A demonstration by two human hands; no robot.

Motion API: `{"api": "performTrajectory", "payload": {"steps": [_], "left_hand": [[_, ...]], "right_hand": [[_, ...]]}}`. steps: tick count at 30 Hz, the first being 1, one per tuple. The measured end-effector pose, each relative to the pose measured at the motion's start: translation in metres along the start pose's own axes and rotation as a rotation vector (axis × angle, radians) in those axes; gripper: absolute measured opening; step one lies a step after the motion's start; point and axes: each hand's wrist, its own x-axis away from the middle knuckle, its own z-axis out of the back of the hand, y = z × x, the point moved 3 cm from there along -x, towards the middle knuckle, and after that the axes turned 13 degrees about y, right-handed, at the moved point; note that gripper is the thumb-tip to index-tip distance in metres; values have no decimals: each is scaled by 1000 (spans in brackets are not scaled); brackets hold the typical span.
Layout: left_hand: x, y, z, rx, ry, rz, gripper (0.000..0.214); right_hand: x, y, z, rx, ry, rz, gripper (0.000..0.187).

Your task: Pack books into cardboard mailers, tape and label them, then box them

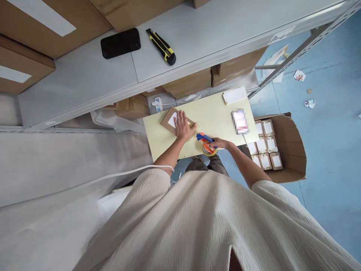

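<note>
A small cardboard box (168,121) with a white label lies tilted at an angle on the pale yellow table (217,116). My left hand (183,126) rests flat on its top, fingers stretched over the label and thumb out toward the right corner. My right hand (220,143) is closed on the handle of a blue and orange tape dispenser (207,139) fitted with a roll of yellowish tape. The dispenser hangs at the table's near edge, just right of the box and apart from it. My right fingers are partly hidden behind the handle.
A large open carton (291,146) holding several small labelled boxes (265,161) stands right of the table. White boxes (234,95) lie at the table's far right. On the grey shelf (191,41) are a black phone (120,43) and a utility knife (162,47). A white cable (113,175) crosses my left arm.
</note>
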Motion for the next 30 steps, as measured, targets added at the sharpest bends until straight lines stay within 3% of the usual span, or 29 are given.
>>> {"api": "performTrajectory", "payload": {"steps": [5,11,15,19,21,24,27,30], "left_hand": [[0,2,4,-11,-19,9,110],[-1,3,7,25,-106,-10,108],[-1,5,7,65,-38,28,106],[0,5,5,25,5,38,106],[0,4,5,28,5,32,107],[-1,4,5,48,-7,9,107],[-2,4,4,73,-8,1,104],[-4,0,3,108,-3,24,99]], "right_hand": [[-18,-13,-14,155,-23,-4,27],[-32,-35,-4,287,6,21,31],[-35,-43,-18,392,-83,77,34],[-20,-38,-30,375,-107,70,32],[-8,-31,-19,412,-89,31,34],[9,-25,21,407,-43,-23,45],[19,-26,64,226,110,-58,51],[20,-34,88,144,233,-12,48]]}}
